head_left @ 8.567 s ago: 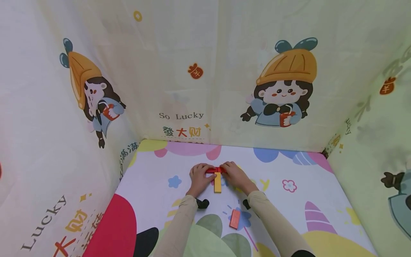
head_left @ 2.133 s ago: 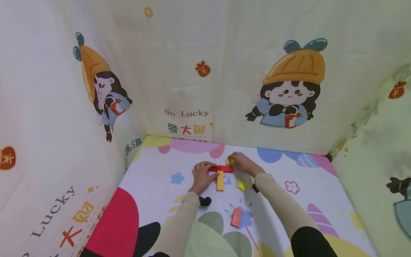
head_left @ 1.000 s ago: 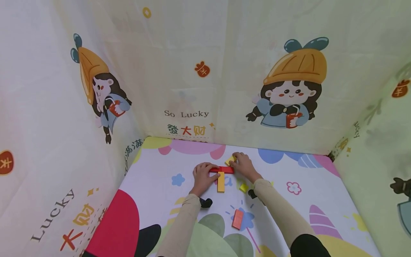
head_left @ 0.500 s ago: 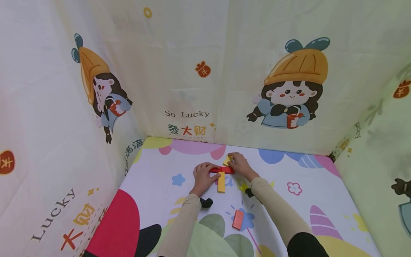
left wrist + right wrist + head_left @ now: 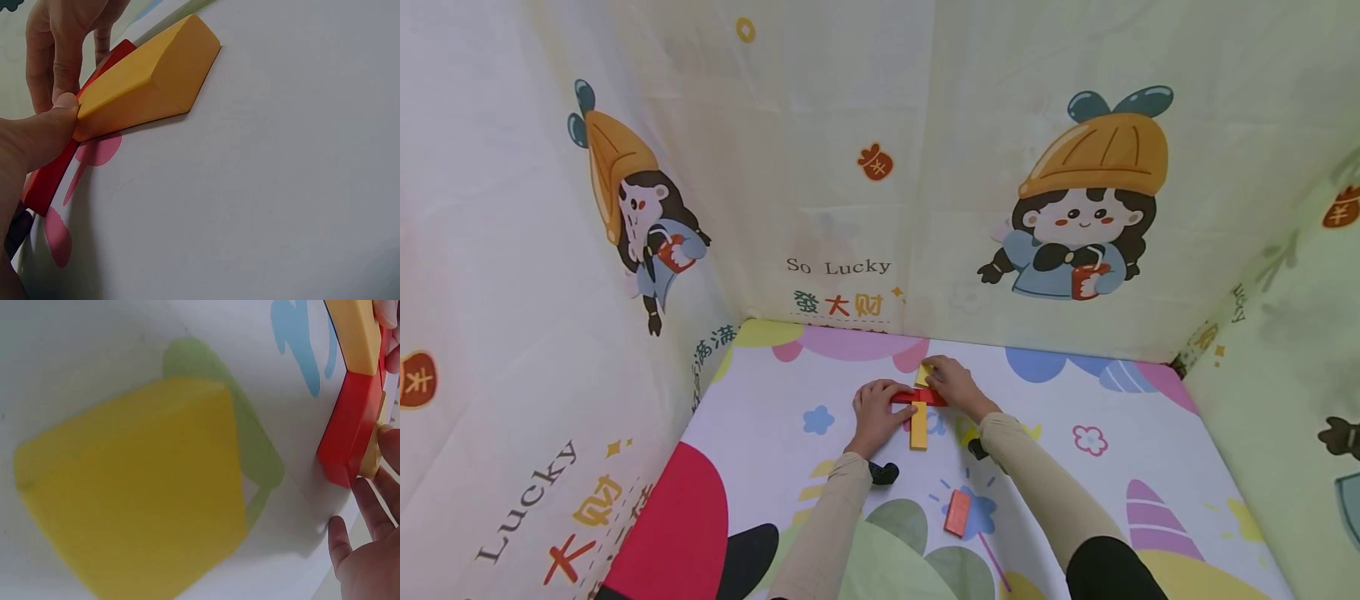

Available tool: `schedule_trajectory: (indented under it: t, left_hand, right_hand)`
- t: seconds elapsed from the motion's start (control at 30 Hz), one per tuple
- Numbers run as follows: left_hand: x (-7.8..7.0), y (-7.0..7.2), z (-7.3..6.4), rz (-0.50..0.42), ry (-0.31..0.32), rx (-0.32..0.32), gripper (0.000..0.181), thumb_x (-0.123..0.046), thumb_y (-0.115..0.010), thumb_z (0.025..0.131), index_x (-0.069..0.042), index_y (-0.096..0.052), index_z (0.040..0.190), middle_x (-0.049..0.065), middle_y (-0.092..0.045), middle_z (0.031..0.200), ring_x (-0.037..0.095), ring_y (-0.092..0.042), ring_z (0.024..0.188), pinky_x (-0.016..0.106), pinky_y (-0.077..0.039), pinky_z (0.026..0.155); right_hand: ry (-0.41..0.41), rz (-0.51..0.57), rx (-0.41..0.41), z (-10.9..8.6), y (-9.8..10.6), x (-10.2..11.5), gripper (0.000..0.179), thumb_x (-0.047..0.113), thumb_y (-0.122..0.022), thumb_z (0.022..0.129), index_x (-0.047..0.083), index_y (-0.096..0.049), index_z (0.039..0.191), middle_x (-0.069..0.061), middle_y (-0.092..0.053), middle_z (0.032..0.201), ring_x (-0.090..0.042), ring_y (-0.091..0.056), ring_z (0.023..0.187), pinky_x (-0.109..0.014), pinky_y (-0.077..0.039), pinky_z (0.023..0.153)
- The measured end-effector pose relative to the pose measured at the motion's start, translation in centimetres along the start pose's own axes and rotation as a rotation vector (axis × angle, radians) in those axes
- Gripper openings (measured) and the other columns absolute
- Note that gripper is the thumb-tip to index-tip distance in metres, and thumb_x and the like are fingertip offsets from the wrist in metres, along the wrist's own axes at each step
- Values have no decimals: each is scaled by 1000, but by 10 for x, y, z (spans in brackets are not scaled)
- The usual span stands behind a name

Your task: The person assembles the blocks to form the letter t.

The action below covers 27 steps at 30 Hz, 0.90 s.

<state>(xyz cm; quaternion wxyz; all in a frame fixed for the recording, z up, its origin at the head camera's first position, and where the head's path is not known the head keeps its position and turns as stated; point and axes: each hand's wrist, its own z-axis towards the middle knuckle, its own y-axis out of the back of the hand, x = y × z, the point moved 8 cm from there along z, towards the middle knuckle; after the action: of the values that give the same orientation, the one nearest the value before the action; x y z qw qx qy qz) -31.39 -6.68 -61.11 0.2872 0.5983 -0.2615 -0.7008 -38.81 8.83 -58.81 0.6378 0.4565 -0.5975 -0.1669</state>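
A red bar (image 5: 919,397) lies crosswise on the printed mat, and an orange bar (image 5: 918,427) runs from its middle toward me, forming a T. My left hand (image 5: 878,411) grips the red bar's left end; in the left wrist view its thumb (image 5: 39,136) presses where the orange bar (image 5: 150,75) meets the red bar (image 5: 50,181). My right hand (image 5: 951,385) pinches a small pale yellow block (image 5: 922,374) against the red bar's far side. The right wrist view shows that block (image 5: 373,450) behind the red bar (image 5: 350,425).
A yellow block (image 5: 137,487) lies on the mat under my right wrist, mostly hidden in the head view. An orange-red block (image 5: 957,512) lies nearer me. Printed fabric walls (image 5: 850,167) close in the mat at the back and on both sides.
My right hand has slid the small yellow block leftward along the far side of the red bar. The left hand and the T of bars have stayed put.
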Motion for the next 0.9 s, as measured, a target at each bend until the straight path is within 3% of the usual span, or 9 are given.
schedule_trajectory:
  t: [0.57,0.9]
  left_hand:
    - [2,-2,0,1,3,-4,34,-42,-80,92,-32,-73,123,2,-61,135,30,-42,139,62,-22,121]
    - [1,-1,1,8,15,7,34,-43,-79,92,-32,-73,124,2,-61,137,29,-41,139,62,-21,122]
  right_hand:
    - [69,10,4,-1,-5,13,41,10,-62,104,11,-60,144,-13,-55,155,-37,-46,148,-57,-38,122]
    - [39,18,5,-6,-8,12,44,12,-63,103,16,-59,147,-11,-51,159,-37,-40,153,-60,-36,122]
